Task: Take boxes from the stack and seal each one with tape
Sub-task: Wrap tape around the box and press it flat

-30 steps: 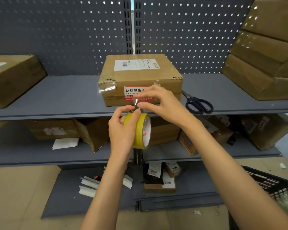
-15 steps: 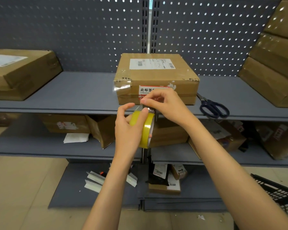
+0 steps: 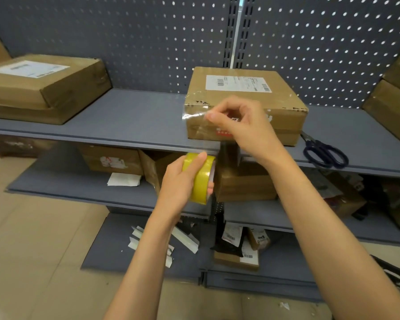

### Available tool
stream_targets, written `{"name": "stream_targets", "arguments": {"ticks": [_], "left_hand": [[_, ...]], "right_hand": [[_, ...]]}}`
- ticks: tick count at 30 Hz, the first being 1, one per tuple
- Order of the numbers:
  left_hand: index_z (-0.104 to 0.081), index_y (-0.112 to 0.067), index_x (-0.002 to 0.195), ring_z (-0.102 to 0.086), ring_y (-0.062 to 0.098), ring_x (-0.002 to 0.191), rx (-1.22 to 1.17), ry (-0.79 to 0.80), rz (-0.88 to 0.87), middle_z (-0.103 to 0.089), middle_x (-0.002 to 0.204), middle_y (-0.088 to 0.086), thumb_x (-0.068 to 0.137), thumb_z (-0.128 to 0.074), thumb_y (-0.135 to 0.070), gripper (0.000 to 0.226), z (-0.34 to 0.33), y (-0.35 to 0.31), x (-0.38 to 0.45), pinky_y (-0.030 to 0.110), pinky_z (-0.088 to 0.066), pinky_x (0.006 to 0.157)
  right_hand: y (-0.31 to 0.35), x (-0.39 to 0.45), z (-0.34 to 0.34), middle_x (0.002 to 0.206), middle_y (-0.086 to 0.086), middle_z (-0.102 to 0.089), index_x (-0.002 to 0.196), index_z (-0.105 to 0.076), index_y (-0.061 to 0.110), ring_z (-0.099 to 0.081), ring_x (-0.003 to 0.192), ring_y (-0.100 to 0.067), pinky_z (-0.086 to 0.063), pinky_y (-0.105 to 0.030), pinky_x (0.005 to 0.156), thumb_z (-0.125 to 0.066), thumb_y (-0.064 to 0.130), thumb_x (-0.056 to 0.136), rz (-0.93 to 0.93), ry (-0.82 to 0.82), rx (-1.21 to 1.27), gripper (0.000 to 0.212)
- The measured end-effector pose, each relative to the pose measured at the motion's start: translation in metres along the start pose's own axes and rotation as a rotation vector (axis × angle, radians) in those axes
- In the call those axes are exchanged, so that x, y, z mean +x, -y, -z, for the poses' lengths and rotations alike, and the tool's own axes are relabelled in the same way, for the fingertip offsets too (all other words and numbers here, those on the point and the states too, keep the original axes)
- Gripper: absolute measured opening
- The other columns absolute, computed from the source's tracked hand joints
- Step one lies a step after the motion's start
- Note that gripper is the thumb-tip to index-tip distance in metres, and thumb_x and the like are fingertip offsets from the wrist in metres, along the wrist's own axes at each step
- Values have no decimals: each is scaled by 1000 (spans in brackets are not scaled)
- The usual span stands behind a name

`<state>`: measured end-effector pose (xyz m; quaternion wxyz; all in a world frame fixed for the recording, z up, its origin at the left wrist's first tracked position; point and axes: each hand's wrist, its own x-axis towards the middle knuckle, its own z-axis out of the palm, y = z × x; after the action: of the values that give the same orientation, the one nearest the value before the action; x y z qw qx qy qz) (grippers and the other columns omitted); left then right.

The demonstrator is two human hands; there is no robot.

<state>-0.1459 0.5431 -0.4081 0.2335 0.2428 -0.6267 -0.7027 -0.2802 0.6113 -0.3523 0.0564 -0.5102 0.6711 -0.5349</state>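
1. Left hand (image 3: 183,181) grips the yellow tape roll (image 3: 200,177), fingers curled round its rim, thumb on top. Roll is held in the air, in front of and below the front edge of the top shelf (image 3: 129,121).
2. Right hand (image 3: 238,124) pinches the free end of the clear tape strip (image 3: 194,135) between thumb and forefinger, other fingers curled. Hand is raised in front of the near face of the centre box (image 3: 284,112).
3. Strip runs from the roll up to the pinch; it is glossy and hard to trace. Whether it touches the box I cannot tell.
4. Centre box sits on the top shelf, middle of the scene, white shipping label (image 3: 238,83) on top, red sticker on the near face partly hidden by the right hand.
5. Scissors (image 3: 322,152), dark handles, lie on the shelf just right of the box.
6. Another flat box (image 3: 44,88) with a label rests on the far left of the same shelf. Stacked boxes (image 3: 395,95) at the right edge.
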Motion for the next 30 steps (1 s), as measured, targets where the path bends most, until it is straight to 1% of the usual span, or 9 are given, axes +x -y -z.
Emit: {"name": "stream_targets", "arguments": {"ticks": [3, 5, 8, 11, 13, 16, 19, 22, 30], "left_hand": [[-62, -13, 89, -62, 10, 59, 59, -37, -67, -63, 65, -4, 96, -53, -33, 23, -1, -2, -2, 25, -51, 59], [-61, -12, 98, -64, 15, 56, 6, -14, -103, -65, 64, -1, 94, -55, -31, 20, -3, -7, -6, 31, -56, 58], [-57, -7, 108, -65, 20, 57, -84, 118, -99, -66, 64, 4, 92, -53, -26, 25, -2, -13, -13, 36, -58, 63], [-56, -1, 112, -66, 19, 57, -97, 195, -77, -67, 62, 7, 95, -49, -18, 25, 1, -19, -19, 29, -57, 62], [-58, -3, 111, -66, 15, 57, -71, 169, -47, -68, 64, 4, 96, -50, -21, 24, 2, -24, -17, 24, -54, 58], [-59, -11, 100, -67, 17, 58, 24, 148, 49, -69, 66, 7, 96, -53, -31, 22, 2, -27, -9, 28, -58, 60], [-58, -15, 91, -66, 17, 54, 31, 113, 102, -69, 62, 8, 95, -52, -37, 23, -1, -26, -6, 28, -57, 58], [-58, -18, 92, -68, 20, 56, 14, 75, 54, -69, 63, 9, 95, -52, -38, 21, -4, -31, -10, 28, -58, 56], [-57, -18, 98, -67, 21, 54, -158, 77, 22, -68, 62, 8, 96, -50, -35, 19, -12, -52, -15, 33, -58, 59]], "right_hand": [[15, 12, 1, 81, 8, -63, 82, -68, 11, -58, 81, -7, -49, -29, 78, -64, 17, 88, 53, -5, -53, 9], [15, 17, 4, 83, 5, -64, 84, -66, 12, -59, 82, -8, -48, -30, 82, -62, 17, 91, 11, -32, -28, 9], [11, 24, 9, 81, 8, -63, 81, -64, 18, -57, 79, -2, -47, -27, 81, -60, 17, 91, 7, -95, -45, 11], [11, 25, 11, 81, 11, -62, 85, -66, 12, -54, 76, 6, -44, -18, 77, -60, 16, 91, -4, -111, -67, 10], [13, 25, 13, 82, 13, -62, 85, -67, 12, -55, 79, 7, -44, -16, 77, -62, 16, 90, 14, -135, -71, 8], [28, 29, 12, 83, 15, -61, 80, -65, 21, -56, 82, 6, -45, -19, 81, -63, 17, 88, 134, -184, -64, 8], [42, 38, 10, 84, 18, -60, 82, -65, 20, -56, 83, 9, -40, -10, 82, -63, 20, 88, 231, -189, -140, 7], [36, 51, 12, 82, 16, -64, 82, -66, 21, -57, 80, 6, -45, -18, 80, -63, 21, 88, 158, -178, -85, 7], [23, 84, 8, 72, 16, -62, 81, -68, 19, -53, 65, 10, -41, -8, 69, -64, 21, 88, 81, -181, -160, 8]]}}
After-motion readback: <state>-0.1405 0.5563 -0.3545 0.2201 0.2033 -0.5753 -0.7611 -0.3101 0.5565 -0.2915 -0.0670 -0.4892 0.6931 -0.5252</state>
